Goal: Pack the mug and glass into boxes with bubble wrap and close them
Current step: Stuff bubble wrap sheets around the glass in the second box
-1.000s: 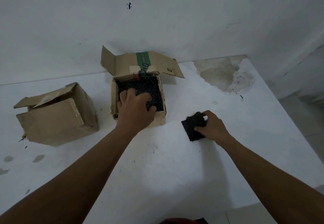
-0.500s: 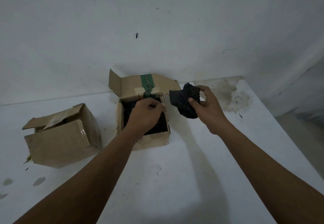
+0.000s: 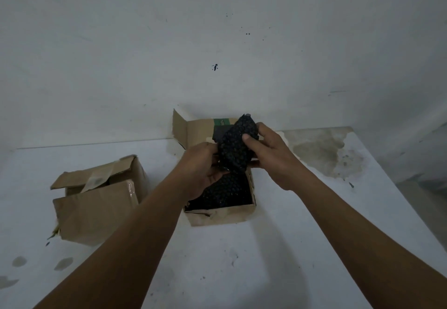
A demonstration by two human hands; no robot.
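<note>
An open cardboard box (image 3: pixel 222 216) with a green-striped back flap stands in the middle of the white table, lined with black bubble wrap (image 3: pixel 225 195). Above its opening, both hands hold a folded piece of black bubble wrap (image 3: pixel 235 149). My right hand (image 3: pixel 271 156) grips its upper right side with thumb and fingers. My left hand (image 3: pixel 200 166) pinches its lower left edge. No mug or glass shows; what lies inside the box is hidden under the wrap.
A second cardboard box (image 3: pixel 96 202) with loosely folded, taped flaps sits at the left of the table (image 3: pixel 242 272). A wall rises right behind the boxes. The table's right part is stained, and its right edge drops off to the floor.
My right hand lifted the black bubble wrap piece off the table and carried it left over the open box. My left hand rose from inside the box and took hold of it.
</note>
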